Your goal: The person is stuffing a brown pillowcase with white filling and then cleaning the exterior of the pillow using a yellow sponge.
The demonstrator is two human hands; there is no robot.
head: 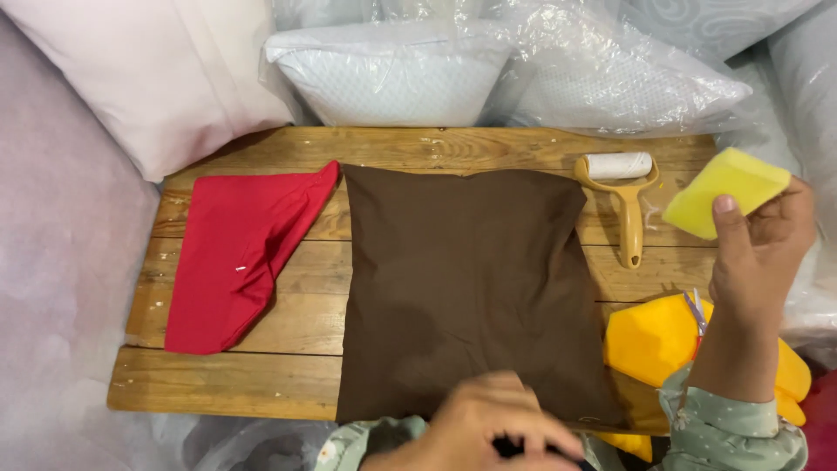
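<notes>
Up at the far right edge of the worktop (pixel 261 384), the right hand (pixel 757 253) is raised and pinching a yellow sponge (pixel 725 192) between thumb and fingers, thumb on the near face, so that hand's closed on the sponge and holding it off the wood. Just left of that hand lies a lint roller (pixel 621 196) with a white roll and a tan handle pointing back toward the person. Right below the wrist there's a yellow cloth bundle (pixel 654 336) sitting at the worktop's edge.

The left hand (pixel 484 423) is down at the near edge, fingers curled in, resting on the bottom hem of a brown pillowcase (pixel 466 279), which is spread flat across the middle of the wood. Can't really tell if it's actually gripping the fabric or just pressing on it. Further left of that hand, a red pillowcase (pixel 235 253) lies folded, its top corner just touching the brown one.

Beyond everything, away from both hands, are a white pillow in clear plastic (pixel 392 74) and a pale pink pillow (pixel 166 78).
</notes>
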